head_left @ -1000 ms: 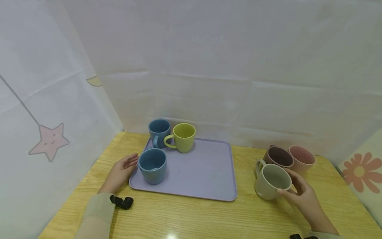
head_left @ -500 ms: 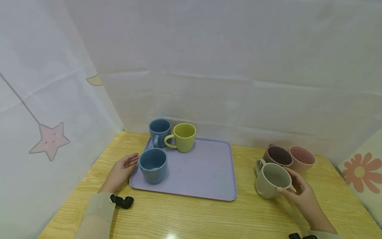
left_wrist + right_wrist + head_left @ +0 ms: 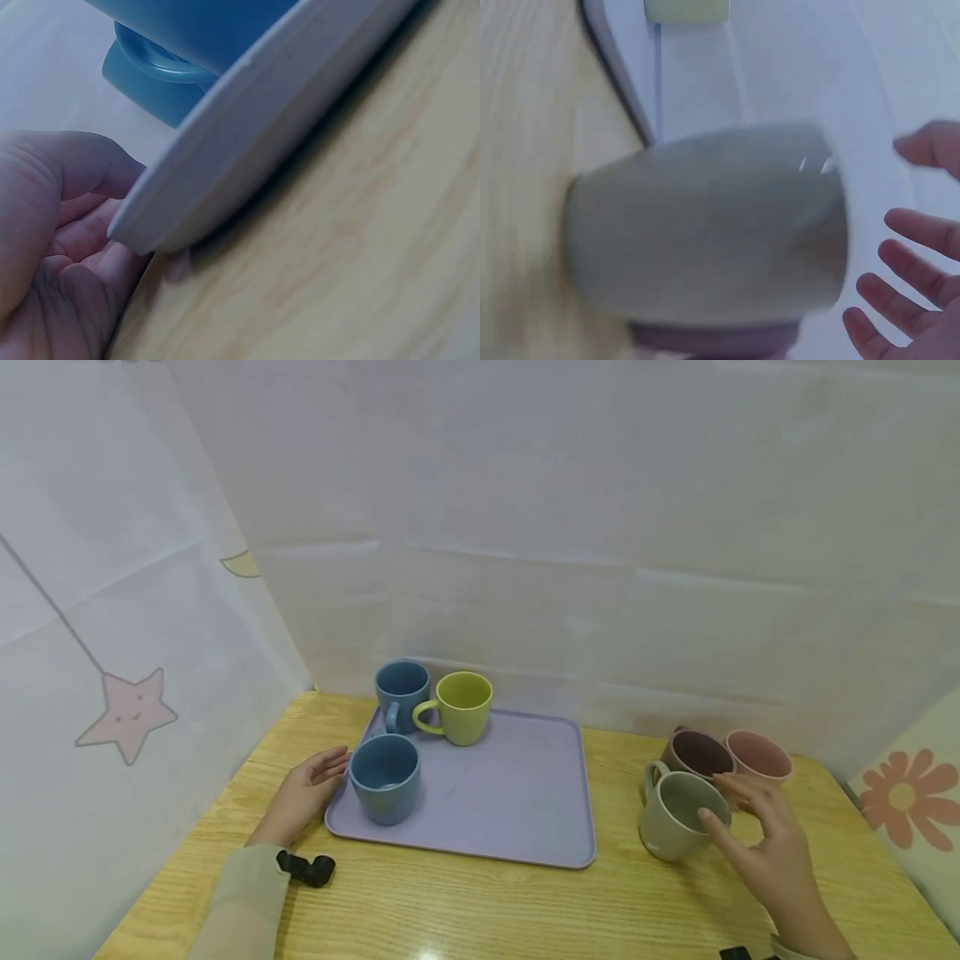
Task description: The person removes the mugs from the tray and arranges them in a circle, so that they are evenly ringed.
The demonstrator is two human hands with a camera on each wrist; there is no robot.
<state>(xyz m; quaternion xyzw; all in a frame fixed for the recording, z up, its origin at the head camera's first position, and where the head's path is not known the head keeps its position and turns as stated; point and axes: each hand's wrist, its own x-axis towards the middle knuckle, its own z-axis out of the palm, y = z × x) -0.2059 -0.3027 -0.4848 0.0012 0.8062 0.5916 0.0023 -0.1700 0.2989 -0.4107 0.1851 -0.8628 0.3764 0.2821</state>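
A grey mug (image 3: pixel 670 821) stands upright on the table at the right, its handle towards the back left. My right hand (image 3: pixel 772 839) hovers over the mug's right rim with thumb and fingers spread. The right wrist view shows the fingertips (image 3: pixel 874 287) apart from the mug. My left hand (image 3: pixel 303 793) lies against the left edge of a lilac tray (image 3: pixel 517 793), its fingers relaxed and touching the rim in the left wrist view. On the tray stand a near blue mug (image 3: pixel 386 793), a far blue mug (image 3: pixel 402 689) and a yellow-green mug (image 3: pixel 465 714).
Behind the grey mug, a dark plum mug (image 3: pixel 697 752) and a pink mug (image 3: pixel 761 756) stand close together on the wooden table (image 3: pixel 480 910). A white cloth backdrop (image 3: pixel 480 568) rises behind the table and along both sides.
My right hand has let go of the grey mug's rim; its thumb and fingers have spread and lifted. The grey mug stays nearly in place. My left hand has not moved.
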